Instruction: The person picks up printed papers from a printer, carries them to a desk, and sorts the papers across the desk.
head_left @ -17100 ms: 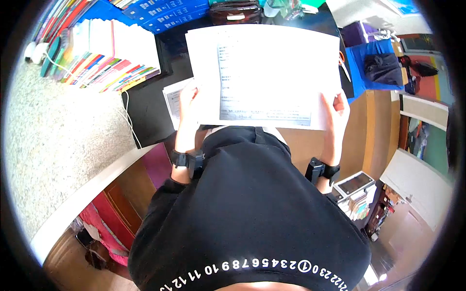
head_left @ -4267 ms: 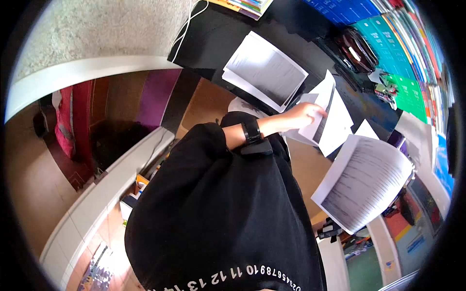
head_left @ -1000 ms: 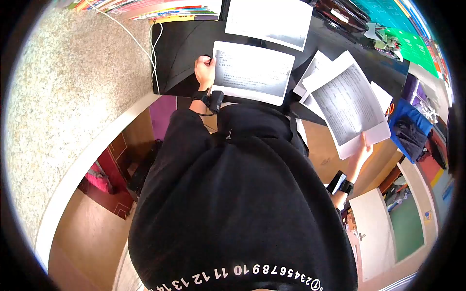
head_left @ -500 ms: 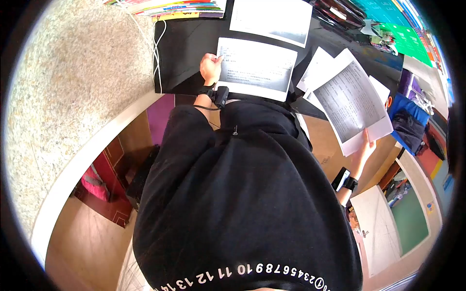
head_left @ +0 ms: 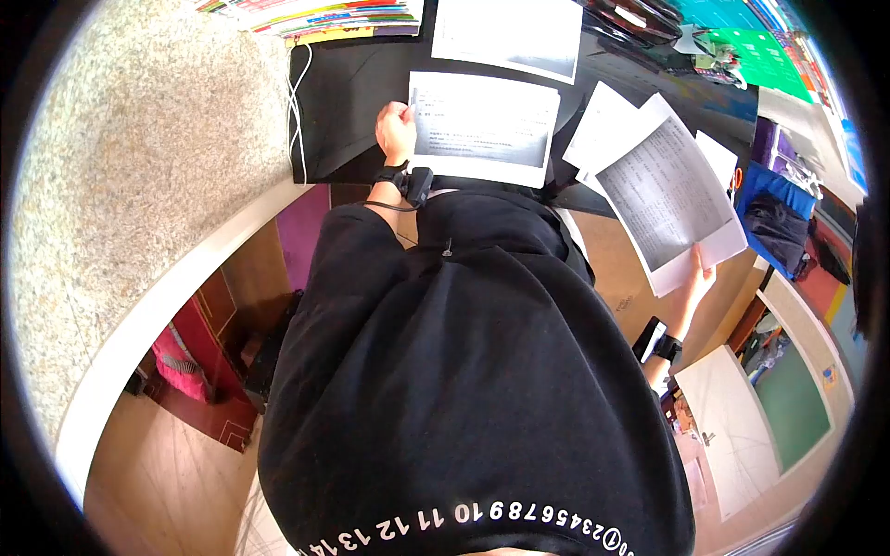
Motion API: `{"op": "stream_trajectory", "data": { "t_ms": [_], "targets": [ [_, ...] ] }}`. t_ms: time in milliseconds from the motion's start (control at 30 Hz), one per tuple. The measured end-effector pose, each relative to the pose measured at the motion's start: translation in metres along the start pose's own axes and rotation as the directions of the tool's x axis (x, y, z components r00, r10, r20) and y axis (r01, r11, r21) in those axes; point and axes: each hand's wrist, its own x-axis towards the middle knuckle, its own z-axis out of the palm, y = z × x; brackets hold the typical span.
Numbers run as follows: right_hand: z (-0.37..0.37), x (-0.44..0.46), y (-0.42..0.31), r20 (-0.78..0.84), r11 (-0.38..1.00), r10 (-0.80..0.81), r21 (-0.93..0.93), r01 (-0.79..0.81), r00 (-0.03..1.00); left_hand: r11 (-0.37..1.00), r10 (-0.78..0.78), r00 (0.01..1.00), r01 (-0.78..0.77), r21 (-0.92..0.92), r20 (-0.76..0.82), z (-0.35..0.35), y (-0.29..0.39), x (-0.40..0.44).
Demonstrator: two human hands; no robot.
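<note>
1. My left hand (head_left: 396, 132) curls at the left edge of the printed sheet (head_left: 482, 130); whether it's pinching, I can't tell.
2. The sheet stretches rightward from it, over the black desk (head_left: 338, 88).
3. My right hand (head_left: 702, 274) pinches the angled pages (head_left: 667, 195), thumb on top.

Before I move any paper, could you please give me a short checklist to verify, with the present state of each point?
1. Left hand at the left edge of the near sheet: ok.
2. Right hand holding the lower end of the tilted papers: ok.
3. Number of sheets in the right hand: cannot tell.
4. Loose sheets beside and behind the tilted papers uncovered: not ok, partly hidden.
5. Far sheet wholly in view: not ok, cut off at the top.
</note>
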Motion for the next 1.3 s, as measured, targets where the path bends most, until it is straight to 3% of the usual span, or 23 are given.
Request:
{"op": "stream_trajectory", "data": {
  "t_ms": [300,733,867,967,1133,1300],
  "targets": [
    [-0.001,-0.003,-0.001,-0.016,1.000,-0.018,-0.005,0.018,1.000,0.960,0.133,0.990,-0.138,0.242,0.037,-0.008,0.006,0.000],
    [0.002,-0.002,-0.004,-0.038,0.998,-0.050,-0.041,0.048,0.998,0.719,0.366,0.899,-0.438,0.539,0.242,-0.039,0.018,0.031],
    [-0.005,0.007,0.007,-0.019,0.996,-0.043,-0.085,0.041,0.999,0.834,0.155,0.938,-0.292,0.468,0.309,-0.037,0.015,0.038],
    [-0.002,0.004,0.001,-0.017,0.997,-0.009,-0.077,0.008,1.000,0.908,0.045,0.963,-0.149,0.391,0.264,-0.043,0.020,0.040],
    [0.005,0.003,-0.004,-0.028,0.999,-0.027,-0.024,0.026,0.999,0.953,-0.001,0.982,-0.056,0.299,0.189,-0.047,0.017,0.044],
    [0.008,0.006,-0.003,-0.021,1.000,-0.008,-0.014,0.008,1.000,0.928,0.000,0.984,-0.067,0.367,0.178,-0.053,0.019,0.044]
  ]
}}
